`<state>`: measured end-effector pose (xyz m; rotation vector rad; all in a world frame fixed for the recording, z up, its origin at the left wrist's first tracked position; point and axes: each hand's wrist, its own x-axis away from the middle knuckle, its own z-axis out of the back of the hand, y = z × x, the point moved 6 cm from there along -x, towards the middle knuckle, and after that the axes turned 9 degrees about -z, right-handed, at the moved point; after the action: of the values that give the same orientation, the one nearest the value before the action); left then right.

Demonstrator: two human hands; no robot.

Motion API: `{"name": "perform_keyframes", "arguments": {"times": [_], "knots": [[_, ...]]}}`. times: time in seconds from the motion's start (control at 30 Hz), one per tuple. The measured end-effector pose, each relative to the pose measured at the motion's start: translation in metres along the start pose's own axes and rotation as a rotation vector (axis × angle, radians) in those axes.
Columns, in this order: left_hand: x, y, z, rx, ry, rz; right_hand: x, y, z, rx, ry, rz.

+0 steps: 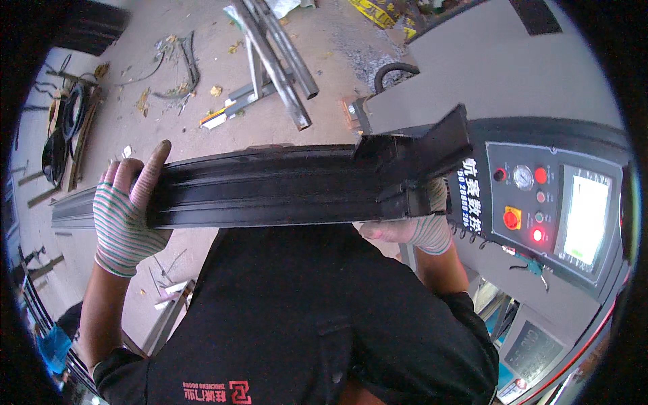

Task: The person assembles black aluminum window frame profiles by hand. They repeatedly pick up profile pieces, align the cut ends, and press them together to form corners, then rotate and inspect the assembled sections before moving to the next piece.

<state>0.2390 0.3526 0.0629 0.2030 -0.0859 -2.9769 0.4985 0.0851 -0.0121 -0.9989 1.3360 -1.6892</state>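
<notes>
A long black metal profile (pixel 270 185) with lengthwise ridges lies across in front of my body, held level in both hands. At its right end a short black flanged piece (pixel 432 148) juts out at an angle; whether the two are joined I cannot tell. My left hand (pixel 128 212), in a striped glove with bare fingertips, grips the profile toward its left end, fingers reaching up along its face. My right hand (pixel 415 233), gloved alike, clasps the lower edge near the right end, with most of its fingers hidden behind the metal.
To the right stands a grey machine with a control panel (pixel 540 209), buttons, a gauge and a lit screen (pixel 586 216). Ahead, metal tubes (pixel 280 64) rise above the littered floor. Coiled black hoses (pixel 71 118) lie far left; a metal stand (pixel 169 317) is lower left.
</notes>
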Motion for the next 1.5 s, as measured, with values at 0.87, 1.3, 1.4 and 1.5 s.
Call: {"name": "perform_keyframes", "arguments": {"times": [0.87,1.3,1.4,1.5], "knots": [[0.149,0.061,-0.041,-0.058,0.176,0.545,-0.098,-0.053,-0.097,-0.041,-0.676,0.476],[0.186,0.093,-0.079,-0.048,0.256,0.608,-0.075,-0.061,-0.102,0.039,-0.754,0.44],[0.188,0.096,-0.078,-0.066,0.28,0.6,-0.073,-0.067,-0.104,0.057,-0.787,0.498],[0.189,0.098,-0.076,-0.086,0.303,0.592,-0.072,-0.07,-0.102,0.07,-0.8,0.537]]}}
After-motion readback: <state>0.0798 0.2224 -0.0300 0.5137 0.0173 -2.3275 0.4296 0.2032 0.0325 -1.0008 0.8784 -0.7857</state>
